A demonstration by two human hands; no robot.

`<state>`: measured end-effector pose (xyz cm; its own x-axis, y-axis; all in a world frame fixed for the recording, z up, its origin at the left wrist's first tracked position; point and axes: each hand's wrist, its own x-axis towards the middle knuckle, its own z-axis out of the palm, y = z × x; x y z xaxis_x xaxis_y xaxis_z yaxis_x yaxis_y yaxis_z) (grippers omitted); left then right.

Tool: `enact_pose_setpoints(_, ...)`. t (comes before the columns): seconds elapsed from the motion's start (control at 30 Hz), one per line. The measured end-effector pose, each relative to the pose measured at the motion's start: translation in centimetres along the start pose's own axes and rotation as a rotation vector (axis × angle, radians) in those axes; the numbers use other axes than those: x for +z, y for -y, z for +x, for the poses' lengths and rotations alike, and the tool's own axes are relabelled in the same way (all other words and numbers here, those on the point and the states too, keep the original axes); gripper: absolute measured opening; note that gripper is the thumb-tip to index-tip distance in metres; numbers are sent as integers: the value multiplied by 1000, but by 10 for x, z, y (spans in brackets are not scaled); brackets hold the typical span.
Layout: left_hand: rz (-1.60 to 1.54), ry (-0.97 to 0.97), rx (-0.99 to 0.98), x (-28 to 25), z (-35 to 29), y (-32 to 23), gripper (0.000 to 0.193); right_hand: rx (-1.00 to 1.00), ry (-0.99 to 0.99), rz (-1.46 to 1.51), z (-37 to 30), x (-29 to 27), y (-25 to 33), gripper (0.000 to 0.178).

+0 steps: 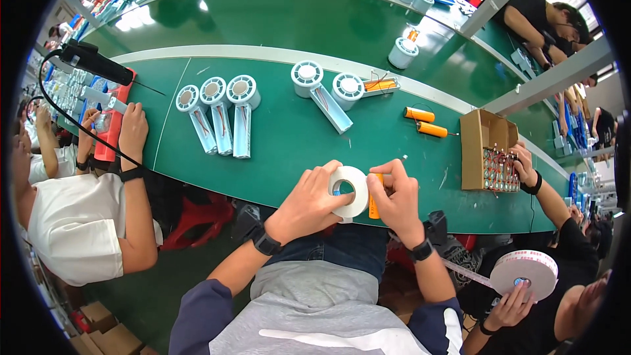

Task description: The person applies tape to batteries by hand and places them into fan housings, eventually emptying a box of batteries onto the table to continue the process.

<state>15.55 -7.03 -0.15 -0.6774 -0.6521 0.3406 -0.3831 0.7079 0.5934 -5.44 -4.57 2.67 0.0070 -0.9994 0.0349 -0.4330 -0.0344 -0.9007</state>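
Apparently, taping is in hand: the left hand (305, 200) clamps the white tape roll (358, 192), the right hand (397, 198) pinches the orange cell (374, 205) just beside it, between the hands, and the next move likely calls for steady alignment.

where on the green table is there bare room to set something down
Bare table lies between the three blue units, the other two and the left hand, and also between the right hand and the box. Crowded: around the box, with a co-worker's hand, and the red tray at left.
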Motion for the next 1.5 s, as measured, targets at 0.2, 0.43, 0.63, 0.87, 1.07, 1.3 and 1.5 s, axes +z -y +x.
enact_pose_setpoints(0.2, -8, -168, -78, 12, 0, -17, 46, -25, -617, 228, 8, 21, -10, 10)
enact_pose_setpoints(0.43, 88, -156, -46, -2, 9, -22, 44, -119, -633, 209, 12, 14, -2, 8)
enact_pose_setpoints(0.63, 45, -154, -37, 18, 7, -32, 33, -144, -896, 49, 8, 19, -13, 11)
enact_pose_setpoints(0.87, -66, -67, 10, 68, 6, -53, 37, -184, -1022, 122, 44, -118, 3, 22)
enact_pose_setpoints(1.07, 118, -76, 53, 34, 66, -54, 47, -88, -686, 69, -37, -82, -18, 14)
enact_pose_setpoints(1.3, 661, -182, 80, -73, 82, 42, 36, 121, -673, 308, -96, -42, -22, 13)
enact_pose_setpoints(1.5, 814, 81, 330, -63, 119, 93, 26, 126, -605, 388, -97, -32, -36, 13)
